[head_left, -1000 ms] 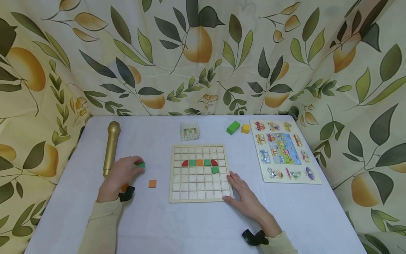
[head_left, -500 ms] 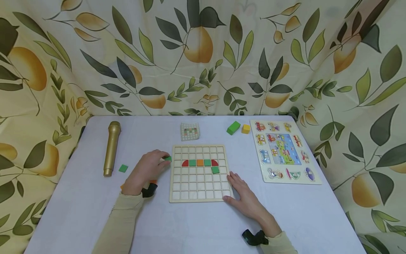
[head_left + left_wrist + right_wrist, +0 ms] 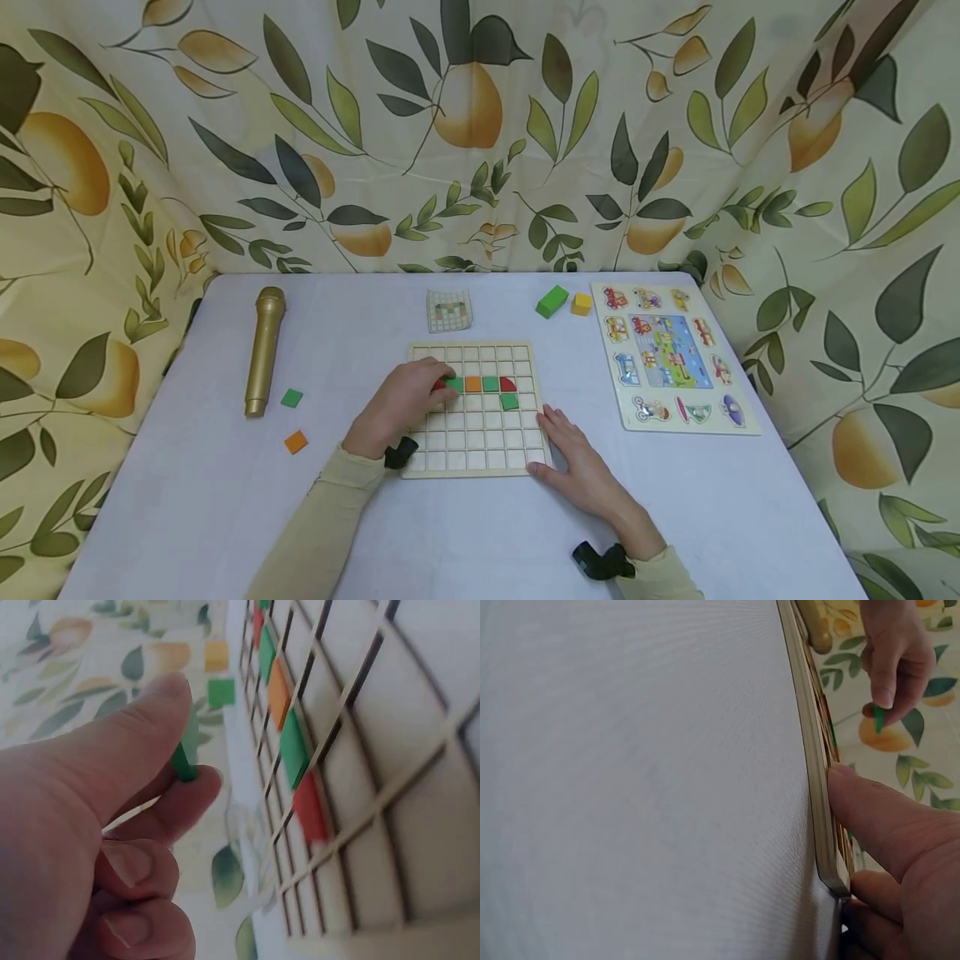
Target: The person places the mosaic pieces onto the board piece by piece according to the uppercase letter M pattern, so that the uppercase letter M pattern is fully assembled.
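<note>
My left hand (image 3: 405, 404) is over the left part of a wooden grid board (image 3: 467, 479). Between thumb and index finger it pinches a thin green tile (image 3: 189, 746), held above the board, as the left wrist view shows. A row on the board holds a red quarter-round tile (image 3: 309, 806), a green tile (image 3: 294, 750), an orange tile (image 3: 472, 384), another green tile (image 3: 490, 383) and a red quarter-round (image 3: 507, 384). One more green tile (image 3: 509, 402) lies below the right end. My right hand (image 3: 581, 467) rests at the board's right edge, its thumb touching the rim near the corner.
Left of the board lie a loose green tile (image 3: 292, 397), an orange tile (image 3: 296, 442) and a gold microphone (image 3: 265, 354). Behind it is a small patterned grid sheet (image 3: 449, 311). A green block (image 3: 552, 302), yellow block (image 3: 581, 304) and picture puzzle board (image 3: 618, 400) stand right.
My left hand has carried the green tile from beside the microphone rightward to over the board. The loose green and orange tiles on the left have come into view. My right hand has stayed put.
</note>
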`<move>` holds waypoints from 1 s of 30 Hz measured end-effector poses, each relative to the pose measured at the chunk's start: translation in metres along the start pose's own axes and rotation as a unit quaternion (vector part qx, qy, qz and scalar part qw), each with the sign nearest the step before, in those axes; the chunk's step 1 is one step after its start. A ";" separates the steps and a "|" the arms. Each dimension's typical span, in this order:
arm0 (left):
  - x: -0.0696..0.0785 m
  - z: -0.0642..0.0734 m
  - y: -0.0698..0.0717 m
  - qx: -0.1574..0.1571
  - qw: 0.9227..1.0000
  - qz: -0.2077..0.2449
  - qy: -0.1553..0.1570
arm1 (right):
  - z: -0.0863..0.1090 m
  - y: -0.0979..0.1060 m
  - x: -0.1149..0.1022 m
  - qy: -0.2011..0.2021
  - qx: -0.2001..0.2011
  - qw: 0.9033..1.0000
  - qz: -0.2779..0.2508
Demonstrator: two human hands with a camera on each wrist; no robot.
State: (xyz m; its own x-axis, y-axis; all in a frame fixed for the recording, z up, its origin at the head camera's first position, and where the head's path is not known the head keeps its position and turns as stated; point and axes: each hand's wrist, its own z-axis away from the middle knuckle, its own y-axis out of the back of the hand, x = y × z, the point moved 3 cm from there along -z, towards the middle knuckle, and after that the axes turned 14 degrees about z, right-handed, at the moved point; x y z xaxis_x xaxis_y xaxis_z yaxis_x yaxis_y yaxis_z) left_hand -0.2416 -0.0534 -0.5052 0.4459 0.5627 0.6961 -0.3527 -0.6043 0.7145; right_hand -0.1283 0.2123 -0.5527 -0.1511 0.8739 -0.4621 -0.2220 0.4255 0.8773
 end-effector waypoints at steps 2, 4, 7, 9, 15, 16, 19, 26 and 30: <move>0.002 -0.003 -0.006 -0.008 1.000 0.003 -0.004 | 0.000 0.000 0.000 -0.002 -0.002 1.000 0.000; 0.003 -0.005 -0.011 -0.016 1.000 -0.003 -0.010 | -0.001 0.001 -0.001 -0.003 -0.003 1.000 0.000; 0.004 -0.007 -0.018 -0.024 0.999 -0.017 -0.022 | -0.001 0.001 -0.001 -0.004 -0.004 1.000 -0.002; 0.005 -0.008 -0.021 -0.027 0.999 -0.024 -0.030 | 0.000 0.001 -0.001 -0.004 -0.003 1.000 -0.003; 0.006 -0.014 -0.028 -0.029 0.998 -0.031 -0.036 | -0.001 0.001 -0.001 -0.002 0.000 1.000 0.000; 0.005 -0.015 -0.029 -0.030 0.998 -0.034 -0.035 | -0.001 0.001 -0.001 -0.001 0.000 1.000 0.001; 0.004 -0.017 -0.032 -0.033 0.998 -0.044 -0.030 | -0.001 0.000 0.000 -0.003 -0.002 1.000 0.002; 0.003 -0.020 -0.036 -0.033 0.997 -0.061 -0.027 | -0.002 -0.001 0.001 -0.008 -0.004 1.000 0.003; 0.004 -0.020 -0.037 -0.032 0.997 -0.067 -0.030 | -0.002 -0.001 0.001 -0.007 -0.002 1.000 0.003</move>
State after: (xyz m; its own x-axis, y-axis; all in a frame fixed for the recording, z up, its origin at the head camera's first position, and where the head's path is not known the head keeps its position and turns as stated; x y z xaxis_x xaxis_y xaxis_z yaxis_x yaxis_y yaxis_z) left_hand -0.2432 -0.0180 -0.5276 0.5400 0.6004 0.5899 -0.3378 -0.4873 0.8052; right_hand -0.1296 0.2122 -0.5546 -0.1379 0.8794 -0.4556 -0.2248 0.4202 0.8791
